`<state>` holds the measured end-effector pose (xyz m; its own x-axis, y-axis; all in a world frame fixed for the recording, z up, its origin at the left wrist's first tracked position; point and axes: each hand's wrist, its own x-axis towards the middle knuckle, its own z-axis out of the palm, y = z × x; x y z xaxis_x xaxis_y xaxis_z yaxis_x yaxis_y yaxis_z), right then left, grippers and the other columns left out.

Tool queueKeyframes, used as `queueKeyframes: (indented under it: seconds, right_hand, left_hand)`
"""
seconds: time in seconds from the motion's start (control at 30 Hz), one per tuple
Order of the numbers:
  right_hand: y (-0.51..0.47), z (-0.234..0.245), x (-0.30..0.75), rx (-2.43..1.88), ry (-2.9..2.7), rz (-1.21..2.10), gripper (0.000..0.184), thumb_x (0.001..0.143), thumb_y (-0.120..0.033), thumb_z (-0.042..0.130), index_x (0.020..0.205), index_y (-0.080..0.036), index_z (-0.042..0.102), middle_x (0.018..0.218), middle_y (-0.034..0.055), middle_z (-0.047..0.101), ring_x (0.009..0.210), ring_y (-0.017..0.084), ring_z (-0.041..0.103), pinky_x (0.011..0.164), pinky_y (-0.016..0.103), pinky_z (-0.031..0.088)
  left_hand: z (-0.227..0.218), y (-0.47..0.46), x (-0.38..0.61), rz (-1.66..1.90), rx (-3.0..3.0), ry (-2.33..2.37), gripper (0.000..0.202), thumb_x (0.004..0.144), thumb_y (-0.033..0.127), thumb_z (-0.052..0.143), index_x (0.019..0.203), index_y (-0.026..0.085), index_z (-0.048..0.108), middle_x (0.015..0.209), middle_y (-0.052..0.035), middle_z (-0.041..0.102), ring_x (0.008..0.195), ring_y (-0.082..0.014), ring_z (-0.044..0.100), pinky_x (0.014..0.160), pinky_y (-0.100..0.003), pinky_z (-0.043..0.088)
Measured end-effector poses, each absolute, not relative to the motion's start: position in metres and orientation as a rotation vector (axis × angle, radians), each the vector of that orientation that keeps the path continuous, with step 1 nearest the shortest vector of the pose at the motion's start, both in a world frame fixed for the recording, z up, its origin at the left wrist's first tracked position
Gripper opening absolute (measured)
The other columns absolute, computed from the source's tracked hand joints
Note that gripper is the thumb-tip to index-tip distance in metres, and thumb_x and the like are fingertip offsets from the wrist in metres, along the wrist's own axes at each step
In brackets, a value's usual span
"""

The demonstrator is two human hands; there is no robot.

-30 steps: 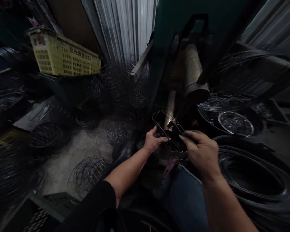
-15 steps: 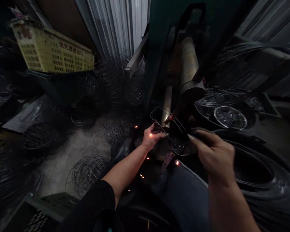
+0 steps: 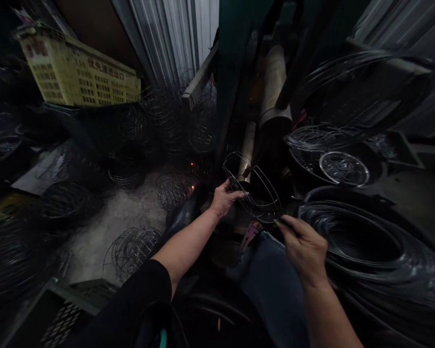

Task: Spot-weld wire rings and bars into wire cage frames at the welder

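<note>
My left hand [image 3: 224, 199] is closed around the near-left side of a round wire frame [image 3: 266, 180] made of thin curved rods. The frame tilts in front of a brass-coloured metal rod [image 3: 247, 150] on the machine, overlapping it in view. My right hand [image 3: 306, 245] is closed in a pinch at the frame's lower right edge. Whatever lies between its fingertips is too small and dark to make out. Above the frame, a thick metal cylinder [image 3: 274, 87] juts from the machine.
Coils of wire [image 3: 362, 270] fill a dark tub to the right. Behind them stands a basin with a metal ring [image 3: 343, 168]. On the left are a yellow crate [image 3: 87, 77], wire baskets [image 3: 132, 253] on the floor and a green crate [image 3: 52, 314]. Two small sparks glow near the floor.
The bright glow at the frame and most sparks have gone. My right hand has moved left and slightly down. My left hand keeps its hold on the wire frame, and the view has shifted a little.
</note>
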<state>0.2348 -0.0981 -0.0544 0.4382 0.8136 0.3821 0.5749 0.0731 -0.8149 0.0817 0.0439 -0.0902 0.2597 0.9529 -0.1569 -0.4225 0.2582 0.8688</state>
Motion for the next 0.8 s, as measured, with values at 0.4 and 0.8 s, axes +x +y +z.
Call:
queueKeyframes:
  seconds: [0.4,0.8]
  right_hand:
    - [-0.097,-0.049,0.233,-1.615,-1.282,0.139,0.023,0.082,-0.042,0.062,0.085,-0.023,0.076,0.099,0.0082,0.068,0.092,0.024,0.064,0.086,0.041,0.051]
    - [-0.060,-0.010,0.232,-1.538,-1.334,0.316,0.018,0.078,-0.039,0.068,0.078,-0.022,0.074,0.090,0.0056,0.069,0.083,0.021,0.065,0.075,0.033,0.053]
  left_hand:
    - [-0.083,0.038,0.082,0.951,0.637,0.838,0.036,0.053,0.023,0.082,0.084,0.014,0.065,0.071,0.0001,0.065,0.064,-0.0121,0.062,0.068,-0.028,0.048]
    - [-0.087,0.052,0.084,0.841,0.480,0.868,0.029,0.059,0.025,0.079,0.083,0.015,0.066,0.076,-0.0031,0.065,0.062,-0.0161,0.064,0.064,-0.033,0.052]
